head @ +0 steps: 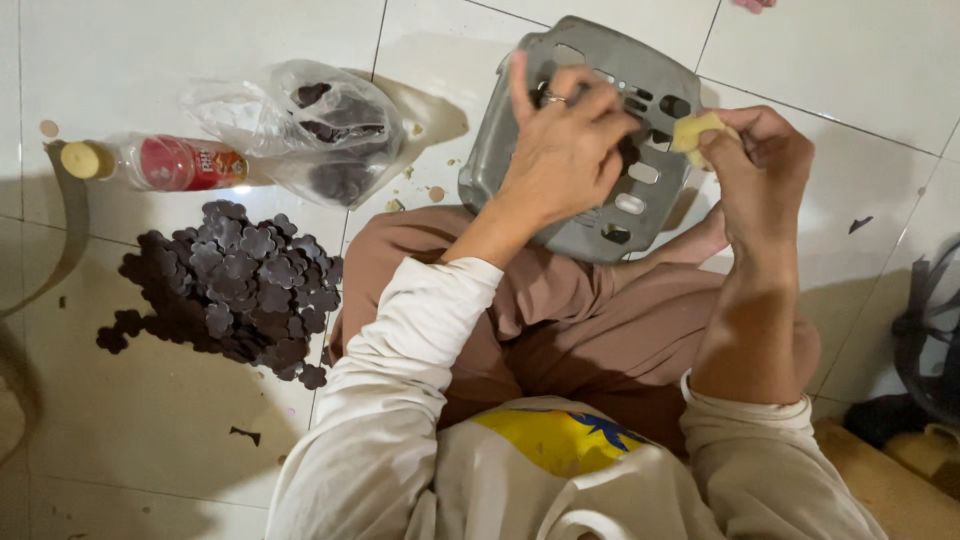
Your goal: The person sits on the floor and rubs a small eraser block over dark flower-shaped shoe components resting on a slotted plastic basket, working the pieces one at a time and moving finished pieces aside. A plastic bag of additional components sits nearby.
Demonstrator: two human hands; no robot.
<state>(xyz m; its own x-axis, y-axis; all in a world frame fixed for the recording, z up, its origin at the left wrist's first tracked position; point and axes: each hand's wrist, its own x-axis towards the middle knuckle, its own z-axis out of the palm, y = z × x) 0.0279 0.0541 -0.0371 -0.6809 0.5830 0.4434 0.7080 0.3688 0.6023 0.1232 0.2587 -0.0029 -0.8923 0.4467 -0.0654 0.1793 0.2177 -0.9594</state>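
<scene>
Closest to the camera was the person's own lap: cream sleeves and a yellow patch on the shirt, brownish trousers, sitting on the white tiled floor (130, 440).

Going left to right: one clear plastic bottle (160, 162) lay on its side at far left, cap pointing left. Just below it sat one big heap of dark flower-shaped pieces (235, 290), way too many to count, a few strays at the edges. Right of the bottle, one crumpled clear plastic bag (320, 130) held more of the same dark pieces.

Then the main thing: one grey plastic panel (590, 150) with slots and holes, propped tilted against the knees, its long axis running from the lap up and away. The left hand (565, 150) lay on top of its face, fingers curled and pressing onto it, apparently with a small dark piece under the fingertips, though I couldn't tell for sure. So the left hand was the nearer one, in contact with the panel.

The right hand (760, 165) hovered just beside the panel's right edge, fingers pinched closed on one small yellowish lump (698, 130). Far right, a dark fan-like object was half cut off.
</scene>
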